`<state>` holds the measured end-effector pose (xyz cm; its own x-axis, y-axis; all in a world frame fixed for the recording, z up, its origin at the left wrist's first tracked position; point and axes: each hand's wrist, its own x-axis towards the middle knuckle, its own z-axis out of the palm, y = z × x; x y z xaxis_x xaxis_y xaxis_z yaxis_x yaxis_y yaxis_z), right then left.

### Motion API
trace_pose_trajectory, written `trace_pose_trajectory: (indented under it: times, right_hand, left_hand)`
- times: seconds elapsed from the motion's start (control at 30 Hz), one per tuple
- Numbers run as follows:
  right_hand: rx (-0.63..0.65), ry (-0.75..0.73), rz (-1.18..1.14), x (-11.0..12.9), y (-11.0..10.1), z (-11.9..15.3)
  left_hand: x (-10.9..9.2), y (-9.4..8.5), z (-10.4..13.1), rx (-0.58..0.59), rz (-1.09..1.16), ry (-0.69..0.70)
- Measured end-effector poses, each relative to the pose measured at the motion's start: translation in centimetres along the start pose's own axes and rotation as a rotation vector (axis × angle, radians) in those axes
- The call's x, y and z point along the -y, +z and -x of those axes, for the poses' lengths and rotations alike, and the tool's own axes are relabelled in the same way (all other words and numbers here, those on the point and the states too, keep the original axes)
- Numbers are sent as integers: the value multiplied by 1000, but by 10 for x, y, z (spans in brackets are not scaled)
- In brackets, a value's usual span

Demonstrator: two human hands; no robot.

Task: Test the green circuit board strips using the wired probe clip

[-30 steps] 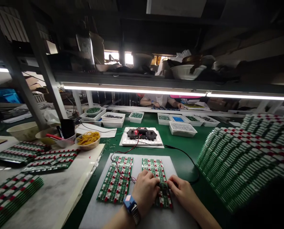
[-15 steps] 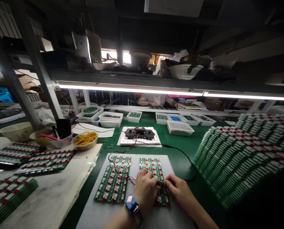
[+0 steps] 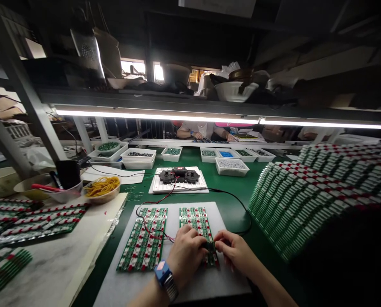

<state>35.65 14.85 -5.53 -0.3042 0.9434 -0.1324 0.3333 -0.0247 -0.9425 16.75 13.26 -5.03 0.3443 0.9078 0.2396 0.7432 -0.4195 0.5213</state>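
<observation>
On a pale mat (image 3: 174, 285) lie two green circuit board panels with rows of white and red parts: the left panel (image 3: 144, 238) and the right panel (image 3: 193, 215). My left hand (image 3: 187, 251), with a blue wrist strap (image 3: 162, 273), rests over the right panel, fingers bent and closed; its fingertips are hidden. My right hand (image 3: 232, 249) is closed in a pinch at that panel's right edge, on a small dark green piece (image 3: 210, 246) between the two hands. Red and black wires (image 3: 155, 236) cross the left panel towards my left hand.
Behind the mat, a black twin-round device (image 3: 179, 175) sits on a white tray (image 3: 155, 186). Bins of small parts (image 3: 232, 167) line the back. Tall board stacks (image 3: 289, 200) stand right. A bowl of yellow rubber bands (image 3: 102, 187) is left. A co-worker's hands (image 3: 198, 135) show beyond.
The view has shifted, so the scene sits further left in the picture. My hands stay over the right panel, with my right fingers slightly more curled at its edge.
</observation>
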Motion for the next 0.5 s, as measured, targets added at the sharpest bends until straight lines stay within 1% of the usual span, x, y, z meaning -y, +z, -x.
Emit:
trace_pose_trajectory:
  times: [0.2, 0.33, 0.37, 0.5]
  right_hand:
    - [44, 19, 22, 3, -2, 3]
    - [54, 36, 54, -2, 5, 2]
    - [31, 31, 72, -3, 7, 1]
    - [-127, -47, 196, -8, 14, -2]
  left_hand:
    - [5, 4, 1, 15, 45, 11]
    - [5, 5, 1, 16, 48, -21]
    - [5, 6, 1, 11, 47, -25]
    - [3, 7, 0, 11, 56, -42]
